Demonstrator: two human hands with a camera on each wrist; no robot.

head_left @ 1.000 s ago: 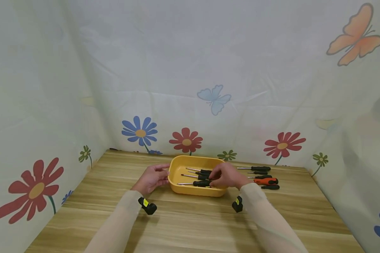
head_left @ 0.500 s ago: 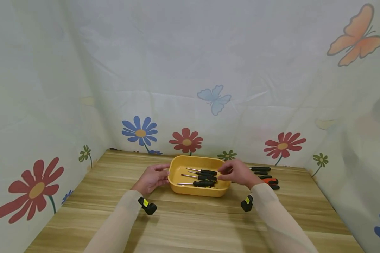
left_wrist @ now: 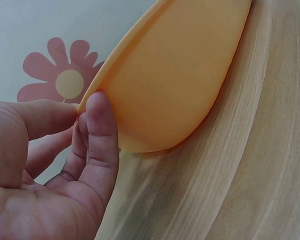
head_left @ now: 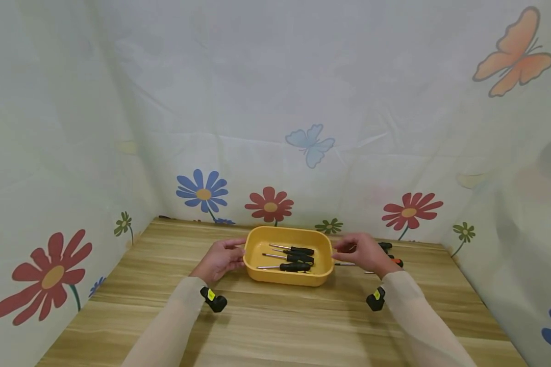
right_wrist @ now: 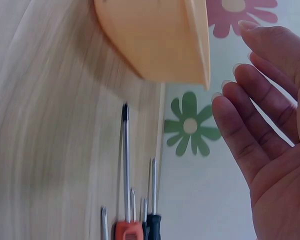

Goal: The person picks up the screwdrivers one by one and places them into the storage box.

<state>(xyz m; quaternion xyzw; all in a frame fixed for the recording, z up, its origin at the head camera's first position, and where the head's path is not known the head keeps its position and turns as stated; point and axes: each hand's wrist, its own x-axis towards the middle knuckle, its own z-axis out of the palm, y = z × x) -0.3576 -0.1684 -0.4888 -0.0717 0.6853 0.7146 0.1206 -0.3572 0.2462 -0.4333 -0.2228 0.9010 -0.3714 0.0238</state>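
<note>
A yellow plastic bin stands on the table with several black-handled screwdrivers lying inside it, their shafts pointing left. My left hand rests its fingertips against the outside of the bin's left end; the left wrist view shows the fingers touching the outer wall near the rim. Just beyond the bin's right end is my right hand, its fingers loosely bent and nothing between them. Beneath and beyond it lie more screwdrivers, partly hidden in the head view. The right wrist view shows one with an orange handle among them.
A wood-grain table reaches up to a white curtain printed with flowers and butterflies. This curtain encloses the back and both sides. A black wrist camera sits on the left wrist and another camera on the right.
My right hand has let go of a screwdriver in the bin and moved right, past the rim and over the loose screwdrivers. The left hand and the bin have stayed in place.
</note>
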